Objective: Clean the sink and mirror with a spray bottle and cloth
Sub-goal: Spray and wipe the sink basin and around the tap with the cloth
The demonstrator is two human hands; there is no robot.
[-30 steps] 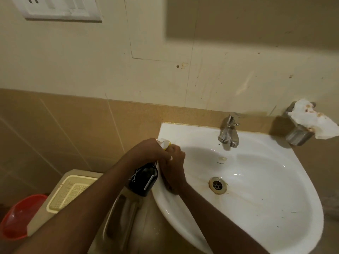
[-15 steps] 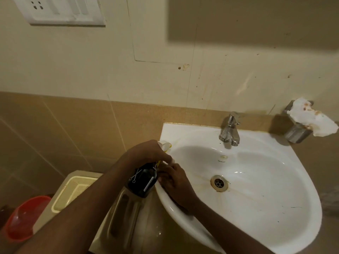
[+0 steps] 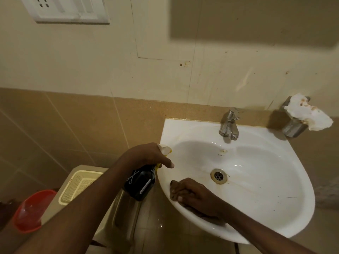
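Head-height, close above sink (image 3: 275, 208)

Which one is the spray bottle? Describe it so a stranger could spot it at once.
Start at the white sink against the tan tiled wall and go to its left rim. There the left hand grips the spray bottle just outside the basin. It is the only dark bottle, with white scissors and comb marks and a pale yellow-trimmed spray head.

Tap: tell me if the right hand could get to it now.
Probably yes: the right hand rests on the sink's near rim, and only open basin lies between it and the tap.
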